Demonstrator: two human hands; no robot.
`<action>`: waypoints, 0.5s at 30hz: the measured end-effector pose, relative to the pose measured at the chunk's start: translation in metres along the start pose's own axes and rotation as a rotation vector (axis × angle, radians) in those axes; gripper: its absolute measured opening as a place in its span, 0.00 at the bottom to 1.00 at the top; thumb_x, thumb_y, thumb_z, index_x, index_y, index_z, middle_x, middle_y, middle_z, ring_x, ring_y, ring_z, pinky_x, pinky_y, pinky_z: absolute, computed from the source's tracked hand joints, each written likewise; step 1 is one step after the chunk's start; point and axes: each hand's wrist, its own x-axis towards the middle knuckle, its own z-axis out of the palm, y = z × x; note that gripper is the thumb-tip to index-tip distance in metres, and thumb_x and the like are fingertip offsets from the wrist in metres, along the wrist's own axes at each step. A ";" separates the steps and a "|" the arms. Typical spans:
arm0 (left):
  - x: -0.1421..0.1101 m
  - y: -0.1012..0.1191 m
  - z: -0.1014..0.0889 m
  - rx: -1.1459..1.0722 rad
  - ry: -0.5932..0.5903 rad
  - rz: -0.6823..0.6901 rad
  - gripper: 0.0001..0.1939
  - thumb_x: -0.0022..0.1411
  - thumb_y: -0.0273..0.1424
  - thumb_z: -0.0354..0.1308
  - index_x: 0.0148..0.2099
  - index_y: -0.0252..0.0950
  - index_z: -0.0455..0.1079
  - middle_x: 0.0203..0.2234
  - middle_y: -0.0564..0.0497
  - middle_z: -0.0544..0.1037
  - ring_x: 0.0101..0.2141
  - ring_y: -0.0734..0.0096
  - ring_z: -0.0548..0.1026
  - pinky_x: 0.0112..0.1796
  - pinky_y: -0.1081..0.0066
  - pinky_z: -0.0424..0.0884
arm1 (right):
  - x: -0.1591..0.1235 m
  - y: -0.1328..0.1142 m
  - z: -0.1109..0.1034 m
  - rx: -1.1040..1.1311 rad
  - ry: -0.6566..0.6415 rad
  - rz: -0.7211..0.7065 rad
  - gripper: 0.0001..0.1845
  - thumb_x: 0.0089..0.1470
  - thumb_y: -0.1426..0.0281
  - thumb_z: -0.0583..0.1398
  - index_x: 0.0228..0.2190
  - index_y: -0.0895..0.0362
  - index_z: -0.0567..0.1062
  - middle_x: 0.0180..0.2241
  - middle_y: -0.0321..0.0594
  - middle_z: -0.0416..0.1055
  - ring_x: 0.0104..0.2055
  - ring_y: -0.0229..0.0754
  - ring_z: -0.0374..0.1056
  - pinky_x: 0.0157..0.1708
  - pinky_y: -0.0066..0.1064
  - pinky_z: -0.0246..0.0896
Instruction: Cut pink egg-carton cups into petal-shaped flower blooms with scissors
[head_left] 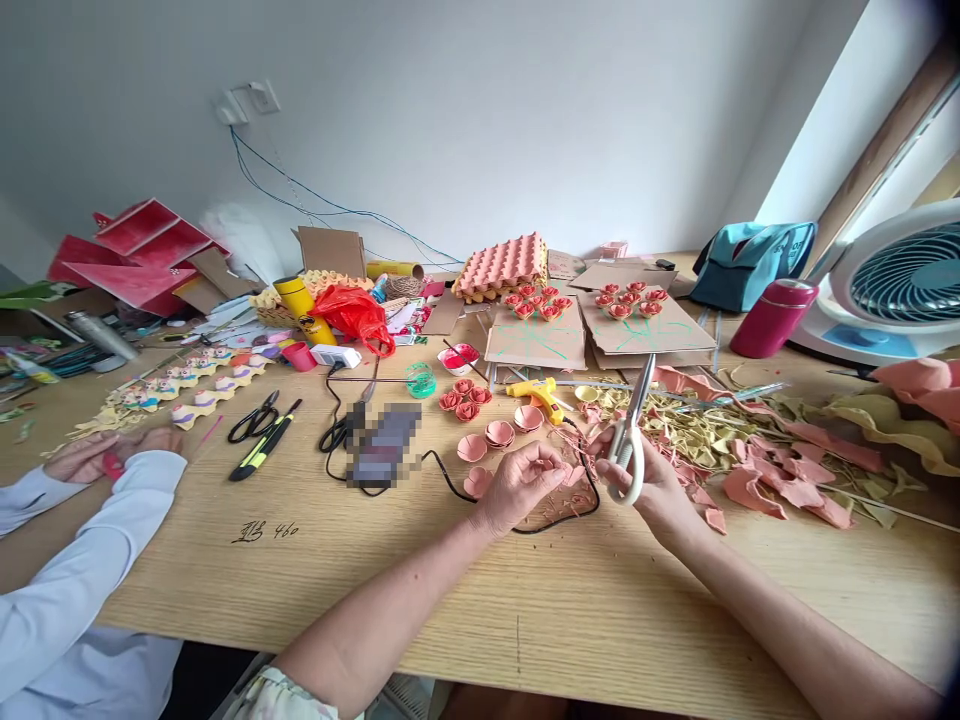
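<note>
My left hand [517, 487] is closed in a pinch on a small pink egg-carton piece [574, 474]. Scissors with white handles [636, 465] sit in my right hand [664, 490], their blades pointing up and away from me. Just beyond my left hand lie several pink carton cups [472, 447] and a cluster of red paper flowers [465, 399]. A yellow glue gun [541, 398] rests behind the cups, its black cord looping around my hands. Pink trimmings are scattered on the table beneath my fingers.
Offcuts [780, 460] heap at the right, near a fan [900, 270] and a pink bottle [772, 318]. Cardboard sheets [536, 345] carry more red flowers. At left are a utility knife [266, 440], black scissors [253, 417], a blurred-out device [384, 445] and a co-worker's hands [86, 457].
</note>
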 end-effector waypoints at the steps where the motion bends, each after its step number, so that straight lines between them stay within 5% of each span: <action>1: 0.000 0.000 0.000 -0.005 -0.004 -0.002 0.15 0.60 0.42 0.65 0.32 0.35 0.69 0.29 0.51 0.74 0.34 0.69 0.74 0.43 0.65 0.70 | 0.000 0.000 0.000 -0.001 -0.001 0.001 0.25 0.45 0.53 0.73 0.36 0.52 0.70 0.35 0.38 0.73 0.33 0.41 0.64 0.33 0.32 0.63; 15: 0.000 0.000 0.000 0.010 0.028 -0.013 0.18 0.59 0.46 0.65 0.33 0.36 0.68 0.31 0.51 0.74 0.36 0.67 0.74 0.45 0.64 0.68 | -0.005 -0.008 -0.004 -0.067 -0.013 -0.077 0.22 0.53 0.49 0.67 0.39 0.50 0.72 0.36 0.41 0.73 0.35 0.44 0.66 0.33 0.33 0.65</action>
